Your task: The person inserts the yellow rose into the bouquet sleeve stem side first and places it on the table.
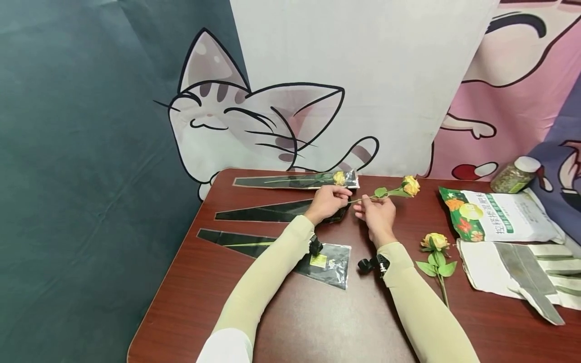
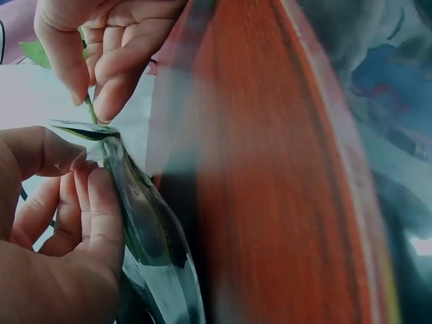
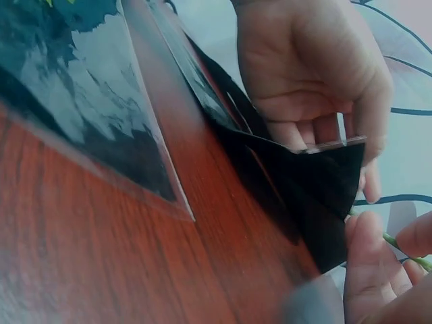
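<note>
My left hand (image 1: pixel 328 201) pinches the wide mouth of the middle flower sleeve (image 1: pixel 272 212), a long tapered dark plastic bag. In the left wrist view the sleeve's mouth (image 2: pixel 88 129) gapes a little. Just to the right, my right hand (image 1: pixel 380 218) pinches the green stem of a yellow rose (image 1: pixel 410 186), its bloom pointing right. The stem (image 2: pixel 90 108) runs down to the sleeve's mouth in the left wrist view; how far it goes inside is hidden. Seen from the right wrist, the sleeve's dark side (image 3: pixel 317 196) is lifted between both hands.
Behind lies a sleeve (image 1: pixel 272 181) with a yellow rose (image 1: pixel 339 178) inside; nearer is another sleeve (image 1: pixel 338 269) with a yellow label. Another rose (image 1: pixel 436 243), work gloves (image 1: pixel 490 267), a printed packet (image 1: pixel 522 214) and a lidded jar (image 1: pixel 515 176) are at right.
</note>
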A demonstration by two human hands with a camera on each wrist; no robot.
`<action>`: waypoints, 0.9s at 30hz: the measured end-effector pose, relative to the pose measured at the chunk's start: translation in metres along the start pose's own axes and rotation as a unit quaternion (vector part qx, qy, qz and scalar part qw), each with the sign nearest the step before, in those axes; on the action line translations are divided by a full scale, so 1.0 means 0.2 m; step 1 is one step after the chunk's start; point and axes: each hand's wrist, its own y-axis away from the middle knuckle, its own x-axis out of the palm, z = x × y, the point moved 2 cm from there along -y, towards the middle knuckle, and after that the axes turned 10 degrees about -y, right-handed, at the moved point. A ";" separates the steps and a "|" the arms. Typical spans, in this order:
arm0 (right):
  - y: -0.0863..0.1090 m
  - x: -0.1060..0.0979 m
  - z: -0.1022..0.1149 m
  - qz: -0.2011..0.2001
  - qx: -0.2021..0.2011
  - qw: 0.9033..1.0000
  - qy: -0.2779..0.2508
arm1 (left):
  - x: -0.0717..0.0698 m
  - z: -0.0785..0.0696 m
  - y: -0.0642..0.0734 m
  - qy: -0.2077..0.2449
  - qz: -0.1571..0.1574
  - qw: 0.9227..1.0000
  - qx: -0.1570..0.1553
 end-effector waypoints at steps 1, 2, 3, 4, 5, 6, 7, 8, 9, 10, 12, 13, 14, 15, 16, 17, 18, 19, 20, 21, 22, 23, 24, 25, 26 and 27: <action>0.00 0.00 0.00 -0.001 -0.002 1.000 0.005 | 0.00 0.00 0.00 0.000 -0.003 1.000 0.000; 0.00 0.00 0.00 -0.002 -0.003 1.000 0.010 | -0.01 -0.01 0.00 -0.001 -0.008 1.000 -0.002; 0.01 0.01 0.00 -0.003 -0.003 1.000 0.014 | -0.01 -0.01 0.00 -0.003 -0.012 1.000 -0.004; 0.01 0.00 0.00 -0.003 -0.003 1.000 0.016 | -0.01 -0.01 0.00 -0.011 -0.016 1.000 -0.004; 0.01 0.00 0.00 -0.004 -0.003 1.000 0.016 | -0.02 -0.01 0.00 -0.021 -0.018 1.000 -0.005; 0.01 0.00 0.00 -0.006 -0.004 1.000 0.016 | -0.02 -0.01 0.01 -0.032 -0.018 0.999 -0.005; 0.00 -0.01 0.00 -0.007 -0.003 1.000 0.015 | -0.03 0.00 0.01 -0.046 -0.017 0.999 -0.003; 0.00 -0.01 0.00 -0.008 -0.003 1.000 0.015 | -0.03 0.00 0.01 -0.063 -0.013 0.998 0.000; 0.00 -0.01 0.00 -0.009 -0.003 1.000 0.016 | -0.04 0.00 0.01 -0.079 -0.009 0.997 0.006; 0.00 -0.02 0.00 -0.011 -0.005 1.000 0.017 | -0.04 0.00 0.02 -0.094 -0.003 0.996 0.012; 0.00 -0.02 0.00 -0.013 -0.009 1.000 0.020 | -0.05 0.00 0.02 -0.114 0.010 0.993 0.024; 0.00 -0.03 0.00 -0.014 -0.010 1.000 0.021 | -0.06 0.00 0.03 -0.119 0.014 0.992 0.028; -0.01 -0.03 0.00 -0.014 -0.011 1.000 0.023 | -0.06 0.00 0.03 -0.120 0.018 0.992 0.030; -0.01 -0.03 0.00 -0.014 -0.011 1.000 0.024 | -0.06 0.00 0.03 -0.119 0.020 0.992 0.029; -0.01 -0.03 0.00 -0.014 -0.011 1.000 0.023 | -0.06 0.00 0.03 -0.118 0.022 0.992 0.027; 0.00 -0.03 0.00 -0.015 -0.010 1.000 0.022 | -0.05 0.01 0.03 -0.115 0.022 0.993 0.025; 0.00 -0.03 0.00 -0.014 -0.008 1.000 0.021 | -0.05 0.01 0.03 -0.113 0.021 0.993 0.024; 0.00 -0.03 -0.01 -0.014 -0.007 1.000 0.019 | -0.05 0.01 0.03 -0.113 0.020 0.993 0.025; 0.00 -0.03 -0.01 -0.013 -0.007 1.000 0.018 | -0.04 0.01 0.03 -0.113 0.019 0.993 0.025; 0.01 -0.03 -0.01 -0.013 -0.007 1.000 0.016 | -0.04 0.01 0.03 -0.115 0.018 0.993 0.027; 0.01 -0.03 -0.01 -0.011 -0.007 1.000 0.014 | -0.04 0.01 0.03 -0.114 0.016 0.993 0.028; 0.01 -0.03 -0.01 -0.010 -0.007 1.000 0.014 | -0.04 0.01 0.02 -0.111 0.015 0.993 0.028; 0.01 -0.03 -0.01 -0.010 -0.006 1.000 0.015 | -0.03 0.01 0.02 -0.111 0.014 0.993 0.028; 0.01 -0.03 -0.01 -0.009 -0.006 1.000 0.016 | -0.03 0.01 0.02 -0.109 0.012 0.994 0.027; 0.01 -0.02 -0.01 -0.008 -0.007 1.000 0.018 | -0.03 0.01 0.02 -0.105 0.010 0.994 0.026; 0.01 -0.02 -0.02 -0.006 -0.006 1.000 0.018 | -0.02 0.00 0.01 -0.101 0.009 0.995 0.024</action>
